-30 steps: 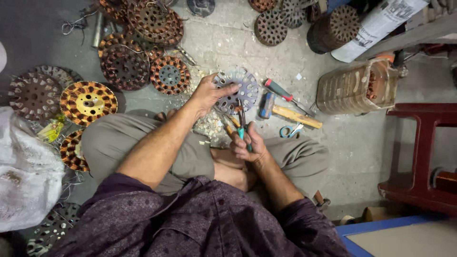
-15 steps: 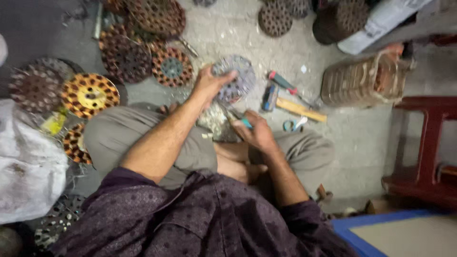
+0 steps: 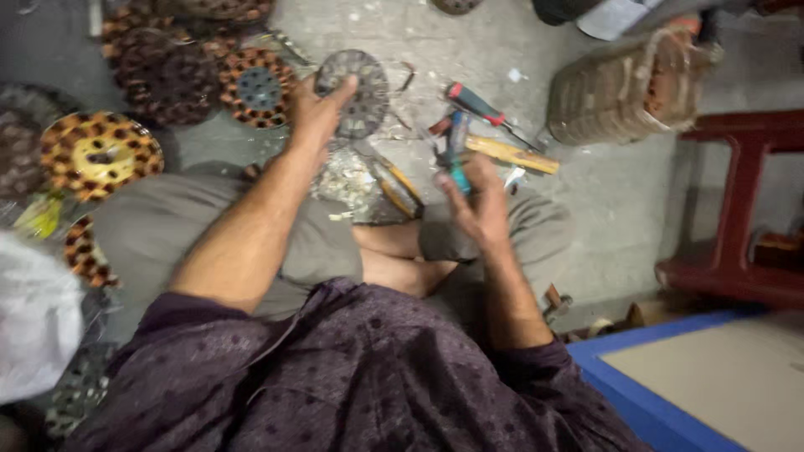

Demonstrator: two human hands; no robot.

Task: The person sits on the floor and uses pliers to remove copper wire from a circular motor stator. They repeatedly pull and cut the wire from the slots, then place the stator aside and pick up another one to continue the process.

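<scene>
Nearest me, my right hand (image 3: 477, 205) has its fingers closed around a blue-handled tool (image 3: 457, 155). Farther left, my left hand (image 3: 316, 113) grips a grey round metal disc (image 3: 356, 90) on the floor (image 3: 586, 192). A red-handled screwdriver (image 3: 477, 105) lies just right.

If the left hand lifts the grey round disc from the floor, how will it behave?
The grey disc looks like slotted metal, so it is probably stiff and heavy for its size. It lies flat on the concrete floor, so it should not roll. The left hand grips its edge; the slots may help.
</scene>
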